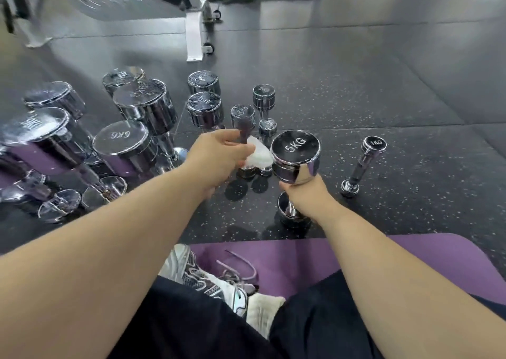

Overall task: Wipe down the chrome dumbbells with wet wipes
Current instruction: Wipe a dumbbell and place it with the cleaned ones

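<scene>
The shiny chrome dumbbell marked 5KG [295,156] is held upright over the dark speckled rubber floor [356,90]. Its handle is enclosed by the grip of the right hand [304,194], with the fingers curled round it. A crumpled white wet wipe [260,154] is pinched in the grip of the left hand [216,156], between thumb and fingers, just beside the upper head. Other chrome dumbbells [123,142] are stood at the left.

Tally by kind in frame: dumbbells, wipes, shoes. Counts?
Chrome dumbbells: 12 countable, including the 5KG dumbbell in the right hand; blurred left edge may hide more
Wet wipe: 1, in the left hand
Shoe: 1
Total: 14
</scene>
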Demonstrator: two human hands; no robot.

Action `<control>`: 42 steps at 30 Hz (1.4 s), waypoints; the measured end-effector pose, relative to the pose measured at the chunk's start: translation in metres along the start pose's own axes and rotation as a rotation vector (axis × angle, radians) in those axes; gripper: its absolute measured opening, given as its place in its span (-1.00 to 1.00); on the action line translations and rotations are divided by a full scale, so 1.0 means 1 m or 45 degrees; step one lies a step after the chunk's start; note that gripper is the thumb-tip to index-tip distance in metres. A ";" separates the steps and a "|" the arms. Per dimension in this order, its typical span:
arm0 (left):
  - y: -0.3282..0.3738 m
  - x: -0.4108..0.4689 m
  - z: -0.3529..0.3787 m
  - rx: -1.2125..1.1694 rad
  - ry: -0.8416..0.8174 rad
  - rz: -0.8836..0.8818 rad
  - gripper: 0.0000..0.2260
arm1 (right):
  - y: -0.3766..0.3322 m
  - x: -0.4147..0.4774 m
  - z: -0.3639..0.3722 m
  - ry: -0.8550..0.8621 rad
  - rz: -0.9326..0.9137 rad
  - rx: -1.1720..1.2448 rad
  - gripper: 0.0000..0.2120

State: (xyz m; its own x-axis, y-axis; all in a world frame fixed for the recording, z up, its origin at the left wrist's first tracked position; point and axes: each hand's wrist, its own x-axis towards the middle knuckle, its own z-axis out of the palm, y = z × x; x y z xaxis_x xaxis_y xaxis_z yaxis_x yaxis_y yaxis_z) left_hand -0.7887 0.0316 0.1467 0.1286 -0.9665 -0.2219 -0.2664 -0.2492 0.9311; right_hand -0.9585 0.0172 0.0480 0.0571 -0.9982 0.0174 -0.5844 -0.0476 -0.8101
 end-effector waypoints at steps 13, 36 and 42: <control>-0.016 0.056 -0.051 0.312 0.256 -0.028 -0.84 | -0.030 0.031 0.030 -0.424 -0.046 -0.695 -0.74; -0.066 0.084 0.006 0.799 -0.314 0.050 -0.75 | 0.004 0.028 0.010 -0.643 -0.027 -1.190 -0.49; -0.090 0.078 0.067 1.055 -0.456 0.158 -0.79 | 0.036 0.009 0.010 -0.530 0.013 -0.764 -0.27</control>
State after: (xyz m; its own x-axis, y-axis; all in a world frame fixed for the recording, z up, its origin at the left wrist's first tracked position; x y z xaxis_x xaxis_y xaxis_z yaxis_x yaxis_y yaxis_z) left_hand -0.8183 -0.0249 0.0260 -0.2148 -0.9158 -0.3394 -0.8774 0.0283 0.4789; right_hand -0.9713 0.0071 0.0127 0.2826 -0.9079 -0.3095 -0.9227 -0.1692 -0.3463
